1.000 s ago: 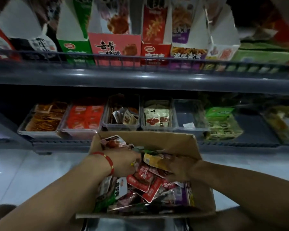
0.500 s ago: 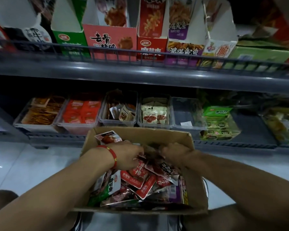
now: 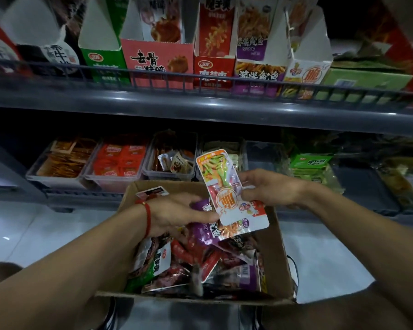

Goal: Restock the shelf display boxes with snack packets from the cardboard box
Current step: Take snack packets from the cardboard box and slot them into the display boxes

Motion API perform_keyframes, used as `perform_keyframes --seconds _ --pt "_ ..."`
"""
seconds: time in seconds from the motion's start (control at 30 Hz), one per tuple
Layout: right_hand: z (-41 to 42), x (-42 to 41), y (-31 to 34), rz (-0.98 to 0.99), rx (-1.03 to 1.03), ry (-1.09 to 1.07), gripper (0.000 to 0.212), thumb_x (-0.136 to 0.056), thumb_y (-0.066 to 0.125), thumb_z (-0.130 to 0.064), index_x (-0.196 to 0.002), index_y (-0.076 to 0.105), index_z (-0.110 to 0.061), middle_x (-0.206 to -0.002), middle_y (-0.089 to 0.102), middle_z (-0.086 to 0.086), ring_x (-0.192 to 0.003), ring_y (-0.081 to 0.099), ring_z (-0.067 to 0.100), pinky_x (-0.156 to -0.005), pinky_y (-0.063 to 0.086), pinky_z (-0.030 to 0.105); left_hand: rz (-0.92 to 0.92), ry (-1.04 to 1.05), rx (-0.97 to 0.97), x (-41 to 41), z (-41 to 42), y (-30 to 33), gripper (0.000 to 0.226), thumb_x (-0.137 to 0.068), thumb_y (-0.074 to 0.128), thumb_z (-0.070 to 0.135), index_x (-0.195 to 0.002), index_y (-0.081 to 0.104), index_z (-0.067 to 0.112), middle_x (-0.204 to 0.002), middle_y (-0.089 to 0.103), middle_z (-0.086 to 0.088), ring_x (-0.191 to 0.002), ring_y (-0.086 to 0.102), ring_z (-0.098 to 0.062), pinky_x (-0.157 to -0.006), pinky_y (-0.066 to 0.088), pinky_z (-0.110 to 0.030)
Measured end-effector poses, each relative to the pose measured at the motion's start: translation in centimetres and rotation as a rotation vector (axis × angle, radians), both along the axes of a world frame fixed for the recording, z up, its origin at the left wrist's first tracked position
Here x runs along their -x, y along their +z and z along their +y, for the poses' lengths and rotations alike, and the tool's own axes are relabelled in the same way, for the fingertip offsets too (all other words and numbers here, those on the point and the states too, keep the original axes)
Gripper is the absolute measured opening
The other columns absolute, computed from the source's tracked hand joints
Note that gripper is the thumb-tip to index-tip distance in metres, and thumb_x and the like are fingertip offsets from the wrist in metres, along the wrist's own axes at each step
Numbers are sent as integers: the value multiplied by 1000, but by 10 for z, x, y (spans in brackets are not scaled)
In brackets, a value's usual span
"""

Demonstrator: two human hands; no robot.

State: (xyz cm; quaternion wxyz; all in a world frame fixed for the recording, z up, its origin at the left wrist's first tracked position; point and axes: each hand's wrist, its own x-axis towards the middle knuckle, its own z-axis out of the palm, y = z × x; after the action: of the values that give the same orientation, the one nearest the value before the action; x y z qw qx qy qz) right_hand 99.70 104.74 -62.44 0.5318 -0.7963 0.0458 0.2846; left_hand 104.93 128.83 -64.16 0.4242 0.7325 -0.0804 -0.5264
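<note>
A cardboard box (image 3: 275,253) full of mixed snack packets sits in front of me, below the shelves. My right hand (image 3: 270,186) pinches a white and orange snack packet (image 3: 221,182) and holds it upright above the box. My left hand (image 3: 177,213), with a red cord at the wrist, grips purple snack packets (image 3: 204,231) over the box, its thumb touching the white packet's lower edge. Open display boxes (image 3: 157,60) stand in a row on the upper shelf.
A grey wire rail (image 3: 200,79) fronts the upper shelf. On the lower shelf, clear plastic trays (image 3: 119,163) hold packets; one tray (image 3: 262,156) looks nearly bare. Green packets (image 3: 310,165) lie to its right. White floor tiles (image 3: 34,225) flank the box.
Both hands have come up out of the box. The right hand has lifted the white and orange packet upright, and the left hand now holds purple packets. The view has moved closer to the shelf.
</note>
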Motion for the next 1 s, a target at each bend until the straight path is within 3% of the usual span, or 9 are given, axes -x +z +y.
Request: perform_keyframes --seconds 0.17,0.33,0.43,0.5,0.57,0.67,0.77,0.87,1.0 --pt "5 -1 -4 35 -18 14 25 -101 59 -13 -124 64 -22 -114 75 -2 -102 74 17 -84 61 32 21 162 126 11 -8 -13 31 -94 70 21 -124 65 15 -116 77 -3 -112 71 -23 -97 57 -43" --pt "10 -1 -3 -36 -68 -40 18 -97 66 -27 -114 70 -24 -108 77 -6 -102 73 14 -89 59 35 -180 253 179 9 -4 -15 22 -92 72 6 -114 69 3 -112 76 -14 -107 73 -31 -98 57 -49" --pt "14 -2 0 -145 -80 -143 16 -97 65 -21 -111 70 -16 -105 78 -1 -98 75 16 -80 61 27 -281 279 173 5 1 -4 22 -87 78 11 -107 70 9 -111 75 -13 -104 72 -29 -94 59 -43" --pt "9 -4 7 -211 -47 -217 14 -99 61 -18 -113 66 -16 -106 77 2 -97 75 16 -83 62 31 -413 309 130 -3 9 4 24 -83 82 19 -103 71 18 -107 70 -7 -96 68 -19 -79 58 -26" --pt "-3 -6 19 -326 76 -215 16 -97 64 -18 -113 63 -17 -107 76 2 -96 74 16 -85 62 40 -471 383 155 -13 19 11 23 -79 86 19 -97 74 24 -101 72 0 -92 68 -15 -79 57 -28" --pt "-18 0 37 -364 180 -100 22 -91 72 -21 -110 62 -20 -101 76 -1 -91 75 15 -81 63 41 -470 499 240 -21 28 23 29 -71 90 15 -96 77 22 -102 78 -6 -98 74 -27 -92 59 -47" --pt "-20 6 45 -333 240 36 18 -91 74 -22 -107 66 -24 -101 76 -5 -87 74 13 -76 62 40 -401 618 355 -23 25 33 35 -62 86 24 -95 75 17 -97 77 -10 -91 73 -28 -89 58 -45" --pt "-15 5 51 -371 335 76 24 -85 80 -34 -107 71 -35 -104 73 -17 -91 71 5 -79 61 36 -174 711 495 -17 14 42 25 -82 75 15 -104 72 4 -101 75 -18 -92 71 -31 -80 61 -44" --pt "-7 3 55 -460 379 -84 30 -75 88 -32 -99 70 -30 -91 77 -14 -82 73 6 -72 62 38 -141 549 526 -5 2 49 30 -87 72 10 -115 68 2 -110 75 -18 -99 75 -29 -84 63 -43"
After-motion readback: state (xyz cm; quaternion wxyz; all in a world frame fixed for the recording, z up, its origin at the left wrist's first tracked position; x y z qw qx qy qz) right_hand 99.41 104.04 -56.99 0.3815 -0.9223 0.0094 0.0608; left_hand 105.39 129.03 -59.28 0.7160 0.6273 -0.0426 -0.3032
